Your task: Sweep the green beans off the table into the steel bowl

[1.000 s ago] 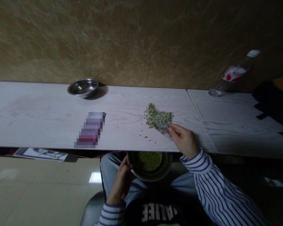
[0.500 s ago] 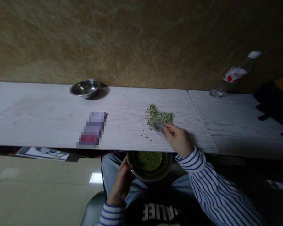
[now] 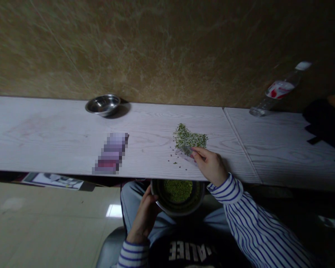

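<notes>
A steel bowl (image 3: pixel 198 197) with many small green beans (image 3: pixel 178 190) inside rests at my lap, below the table's front edge. My left hand (image 3: pixel 145 212) is closed on its left rim. Over the table, my right hand (image 3: pixel 210 163) pinches a thin, clear plastic piece (image 3: pixel 186 152), whose exact kind I cannot make out. The plastic lies at the near edge of a patch of scattered green beans (image 3: pixel 190 137). A few loose beans (image 3: pixel 175 162) lie apart from the patch, closer to the table's front edge.
A small steel bowl (image 3: pixel 103 106) stands near the wall, left of the beans. Closer in lies a pixelated phone-shaped object (image 3: pixel 111 153). To the right, a clear bottle (image 3: pixel 280 89) with a white cap stands by dark fabric (image 3: pixel 326 124). A seam (image 3: pixel 241 143) crosses the white table (image 3: pixel 44 137).
The view has turned slightly left, so the table's things sit a little farther right. Against the beans, my right hand and the plastic have shifted slightly left. My left hand keeps its hold.
</notes>
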The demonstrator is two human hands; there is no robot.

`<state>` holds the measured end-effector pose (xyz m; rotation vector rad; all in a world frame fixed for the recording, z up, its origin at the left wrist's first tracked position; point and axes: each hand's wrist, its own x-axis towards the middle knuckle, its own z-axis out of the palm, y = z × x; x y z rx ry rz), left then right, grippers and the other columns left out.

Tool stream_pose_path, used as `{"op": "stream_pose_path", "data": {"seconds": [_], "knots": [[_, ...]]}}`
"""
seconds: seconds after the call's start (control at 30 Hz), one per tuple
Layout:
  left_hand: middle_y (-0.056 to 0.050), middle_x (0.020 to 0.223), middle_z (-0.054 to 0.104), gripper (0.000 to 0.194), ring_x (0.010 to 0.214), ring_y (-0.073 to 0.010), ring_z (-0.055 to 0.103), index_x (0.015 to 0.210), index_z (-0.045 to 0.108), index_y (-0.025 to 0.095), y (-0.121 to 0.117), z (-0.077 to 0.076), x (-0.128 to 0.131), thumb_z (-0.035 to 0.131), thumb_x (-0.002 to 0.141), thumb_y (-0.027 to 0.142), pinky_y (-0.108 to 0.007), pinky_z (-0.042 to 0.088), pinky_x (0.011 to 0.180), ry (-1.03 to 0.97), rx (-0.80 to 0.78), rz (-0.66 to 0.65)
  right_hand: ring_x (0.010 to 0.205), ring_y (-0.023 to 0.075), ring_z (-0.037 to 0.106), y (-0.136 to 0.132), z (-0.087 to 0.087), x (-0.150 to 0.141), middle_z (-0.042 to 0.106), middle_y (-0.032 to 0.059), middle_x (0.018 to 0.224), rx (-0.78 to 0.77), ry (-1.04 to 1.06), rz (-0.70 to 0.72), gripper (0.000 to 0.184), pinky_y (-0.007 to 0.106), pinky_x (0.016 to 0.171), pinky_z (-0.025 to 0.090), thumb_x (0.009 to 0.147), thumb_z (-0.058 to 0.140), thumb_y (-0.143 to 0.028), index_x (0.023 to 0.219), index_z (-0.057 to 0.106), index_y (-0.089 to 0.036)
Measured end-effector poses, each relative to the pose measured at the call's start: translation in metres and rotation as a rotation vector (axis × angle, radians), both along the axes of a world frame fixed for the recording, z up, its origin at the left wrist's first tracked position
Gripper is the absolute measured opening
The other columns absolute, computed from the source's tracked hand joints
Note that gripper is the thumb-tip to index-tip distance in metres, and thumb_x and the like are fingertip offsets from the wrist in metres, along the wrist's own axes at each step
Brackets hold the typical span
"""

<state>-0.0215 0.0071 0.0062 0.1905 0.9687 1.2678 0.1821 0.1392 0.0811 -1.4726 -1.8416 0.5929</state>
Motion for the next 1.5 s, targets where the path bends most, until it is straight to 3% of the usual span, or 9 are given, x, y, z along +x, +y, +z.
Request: {"op": "stream_pose_path", "data": {"seconds": [0.2,0.47,0.73,0.97,1.23,1.5], "knots": [[-0.006,0.122,0.069,0.057,0.112,-0.0304,0.061,0.13,0.062,0.026,-0.001,-0.001,-0.001,0.064,0.074,0.018,-0.04,0.053,0.087,-0.003,-0.002,0.002,0.079,0.0221,0.075,-0.009,-0.006,0.013,0.078,0.0096,0.093,-0.017,0.113,0.005,0.031,0.033,0.074,0.061,0.088,0.054,-0.03,0.11,0.072,-0.017],[-0.009,0.123,0.068,0.057,0.115,-0.0318,0.06,0.13,0.061,0.024,0.0,-0.002,0.001,0.064,0.073,0.018,-0.042,0.052,0.09,-0.007,-0.008,-0.011,0.079,0.021,0.075,-0.015,-0.004,0.007,0.078,0.0093,0.091,-0.043,0.059,0.059,0.03,0.032,0.075,0.061,0.087,0.054,-0.028,0.107,0.074,-0.017],[-0.008,0.125,0.067,0.058,0.111,-0.0317,0.061,0.132,0.059,0.024,-0.001,-0.002,-0.001,0.064,0.074,0.02,-0.04,0.054,0.084,0.027,-0.041,-0.013,0.079,0.0228,0.075,-0.012,-0.016,0.026,0.078,0.0092,0.09,-0.063,0.154,-0.024,0.03,0.034,0.074,0.061,0.088,0.055,-0.032,0.108,0.073,-0.018],[-0.007,0.12,0.069,0.058,0.11,-0.0308,0.061,0.131,0.06,0.025,0.0,-0.001,0.001,0.064,0.074,0.019,-0.039,0.053,0.084,0.004,-0.032,-0.003,0.078,0.0218,0.075,-0.014,-0.009,0.01,0.078,0.0091,0.09,-0.059,0.114,0.014,0.03,0.033,0.074,0.061,0.088,0.054,-0.03,0.108,0.073,-0.018],[-0.009,0.12,0.07,0.059,0.107,-0.0313,0.063,0.133,0.06,0.025,-0.002,-0.006,0.0,0.065,0.074,0.02,-0.041,0.053,0.084,0.007,-0.017,-0.005,0.083,0.0246,0.075,-0.008,-0.01,0.023,0.078,0.0115,0.092,-0.034,0.096,-0.047,0.033,0.035,0.073,0.061,0.088,0.053,-0.032,0.109,0.072,-0.016],[-0.009,0.118,0.07,0.059,0.105,-0.0307,0.065,0.132,0.061,0.025,-0.001,-0.004,0.0,0.066,0.073,0.022,-0.04,0.054,0.083,0.026,-0.006,-0.018,0.079,0.0227,0.075,-0.007,-0.003,0.008,0.079,0.0081,0.089,-0.019,0.038,-0.008,0.03,0.032,0.071,0.061,0.087,0.053,-0.029,0.108,0.074,-0.02]]}}
